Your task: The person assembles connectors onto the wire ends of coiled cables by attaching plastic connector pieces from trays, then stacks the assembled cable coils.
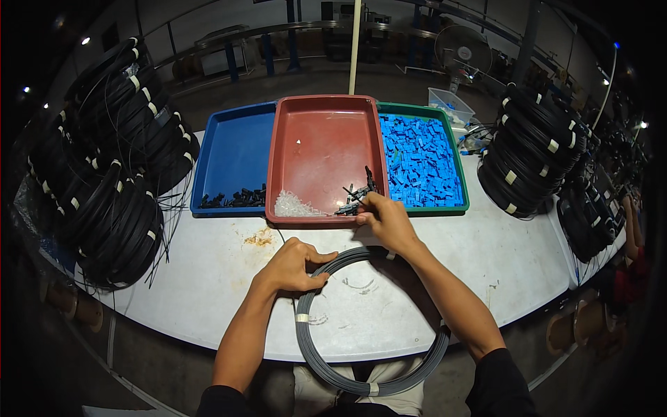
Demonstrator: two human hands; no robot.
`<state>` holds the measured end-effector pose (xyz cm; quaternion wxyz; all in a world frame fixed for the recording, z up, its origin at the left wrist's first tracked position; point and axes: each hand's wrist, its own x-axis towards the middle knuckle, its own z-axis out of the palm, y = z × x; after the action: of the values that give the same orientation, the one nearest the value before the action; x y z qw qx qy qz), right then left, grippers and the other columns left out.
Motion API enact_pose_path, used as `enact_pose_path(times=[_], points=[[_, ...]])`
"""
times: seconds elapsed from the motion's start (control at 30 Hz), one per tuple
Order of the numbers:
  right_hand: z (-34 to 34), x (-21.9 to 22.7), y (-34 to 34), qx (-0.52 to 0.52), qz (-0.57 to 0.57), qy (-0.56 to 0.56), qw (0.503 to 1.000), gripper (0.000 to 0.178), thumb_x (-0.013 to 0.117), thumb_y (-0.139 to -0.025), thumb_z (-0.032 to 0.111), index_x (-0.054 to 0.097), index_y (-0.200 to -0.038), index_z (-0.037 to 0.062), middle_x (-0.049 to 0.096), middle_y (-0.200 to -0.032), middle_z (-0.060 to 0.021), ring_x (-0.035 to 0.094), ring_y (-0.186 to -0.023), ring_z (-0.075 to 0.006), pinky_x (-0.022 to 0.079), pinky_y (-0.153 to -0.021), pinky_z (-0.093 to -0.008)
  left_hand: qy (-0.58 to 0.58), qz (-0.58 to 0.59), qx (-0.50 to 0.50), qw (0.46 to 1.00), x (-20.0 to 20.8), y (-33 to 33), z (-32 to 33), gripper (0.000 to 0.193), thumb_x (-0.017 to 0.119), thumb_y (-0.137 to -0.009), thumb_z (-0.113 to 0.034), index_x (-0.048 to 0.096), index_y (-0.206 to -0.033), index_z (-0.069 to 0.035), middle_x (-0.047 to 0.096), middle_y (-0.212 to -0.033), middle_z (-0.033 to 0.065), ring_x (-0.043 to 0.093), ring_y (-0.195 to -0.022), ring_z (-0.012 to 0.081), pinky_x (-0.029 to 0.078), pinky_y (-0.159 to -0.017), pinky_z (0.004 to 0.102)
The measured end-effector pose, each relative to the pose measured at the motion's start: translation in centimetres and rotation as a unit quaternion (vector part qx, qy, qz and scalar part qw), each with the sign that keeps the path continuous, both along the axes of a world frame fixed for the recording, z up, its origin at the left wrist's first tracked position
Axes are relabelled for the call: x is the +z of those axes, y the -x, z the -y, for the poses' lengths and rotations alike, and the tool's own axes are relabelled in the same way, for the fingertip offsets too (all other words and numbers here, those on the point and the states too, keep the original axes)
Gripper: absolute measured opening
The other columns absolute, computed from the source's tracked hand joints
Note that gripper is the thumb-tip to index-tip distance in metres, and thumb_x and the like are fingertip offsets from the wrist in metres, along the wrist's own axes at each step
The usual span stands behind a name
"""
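Grey cable coil (pixel 368 326), a flat hoop bound with pale tape bands, lies half on the white table (pixel 486 264) at its near edge; the near half overhangs toward the person's lap. The hoop is slightly oval, its long axis running from the table's near edge away toward the trays.

Left hand (pixel 295 267): fingers curled over the coil's far-left arc, closed around the strands, thumb toward the hoop's inside.

Right hand (pixel 385 219): at the near rim of the red tray (pixel 319 139), fingers pinched shut on a small black part (pixel 365 187) among a few loose ones in the tray's near right corner. The parts stick out at different angles; the long axis of the one held cannot be told.

Red tray also holds a heap of clear plastic pieces (pixel 292 205) in its near left corner. Blue tray (pixel 233 149) to its left, touching, with black clips (pixel 236 199) along its near edge. Green tray (pixel 455 156) to the right, full of blue blocks (pixel 420 160).

Stacks of black cable coils (pixel 111 167) at the table's left end, more (pixel 531 149) at the right end. Brownish stain (pixel 260 238) just in front of the red tray's near left corner.
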<state>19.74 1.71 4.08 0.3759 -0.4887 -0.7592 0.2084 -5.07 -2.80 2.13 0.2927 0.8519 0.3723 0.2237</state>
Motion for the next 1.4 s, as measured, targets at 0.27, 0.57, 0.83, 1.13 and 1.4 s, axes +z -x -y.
enact_pose_path(times=[0.27, 0.57, 0.83, 1.13, 1.4], points=[[0.7, -1.3, 3.6, 0.123, -0.116, -0.005, 0.986, 0.009, 0.061, -0.095, 0.005, 0.057, -0.097, -0.0026, 0.069, -0.079, -0.018, 0.071, -0.075, -0.0334, 0.052, -0.068, -0.039, -0.021, 0.005, 0.024, 0.999, 1.5, 0.5, 0.7, 0.046, 0.078, -0.073, -0.032, 0.077, -0.11, -0.005, 0.073, -0.084, 0.0216, 0.07, -0.076, 0.0341, 0.055, -0.076, 0.0383], [1.0, -2.4, 3.7, 0.141, -0.057, 0.012, 0.988, 0.01, 0.065, -0.093, 0.004, 0.058, -0.088, -0.0015, 0.066, -0.073, -0.0153, 0.067, -0.065, -0.0275, 0.05, -0.061, -0.0371, -0.13, -0.052, 0.141, 0.98, 4.5, 10.7, -1.5, 0.027, 0.073, -0.075, -0.015, 0.079, -0.097, -0.001, 0.075, -0.087, 0.0178, 0.071, -0.081, 0.0311, 0.056, -0.076, 0.0394], [0.2, -2.8, 6.8, 0.209, 0.005, 0.056, 0.976, 0.011, 0.069, -0.092, 0.012, 0.066, -0.092, 0.0014, 0.069, -0.071, -0.0135, 0.067, -0.061, -0.027, 0.051, -0.06, -0.036, -0.146, -0.045, 0.315, 0.937, 3.8, 18.1, -7.6, 0.022, 0.069, -0.084, -0.005, 0.078, -0.104, -0.003, 0.076, -0.095, 0.0165, 0.073, -0.089, 0.0286, 0.057, -0.08, 0.0374], [0.0, -2.2, 7.8, 0.222, -0.067, 0.073, 0.97, 0.009, 0.068, -0.092, 0.004, 0.067, -0.091, -0.0038, 0.07, -0.071, -0.0102, 0.067, -0.063, -0.0144, 0.053, -0.06, -0.0285, -0.154, -0.095, 0.32, 0.93, 2.7, 18.0, -11.9, 0.025, 0.07, -0.084, -0.002, 0.077, -0.108, -0.004, 0.076, -0.103, 0.0174, 0.072, -0.095, 0.0316, 0.055, -0.09, 0.0382], [-0.9, -1.8, 8.9, 0.197, -0.072, 0.097, 0.973, 0.01, 0.07, -0.092, 0.005, 0.072, -0.09, -0.0038, 0.071, -0.071, -0.0087, 0.065, -0.061, -0.0114, 0.051, -0.058, -0.027, -0.084, -0.118, 0.315, 0.938, 2.7, 17.8, -12.6, 0.025, 0.071, -0.084, -0.001, 0.078, -0.107, -0.007, 0.076, -0.102, 0.0146, 0.073, -0.097, 0.0287, 0.056, -0.09, 0.0372]])
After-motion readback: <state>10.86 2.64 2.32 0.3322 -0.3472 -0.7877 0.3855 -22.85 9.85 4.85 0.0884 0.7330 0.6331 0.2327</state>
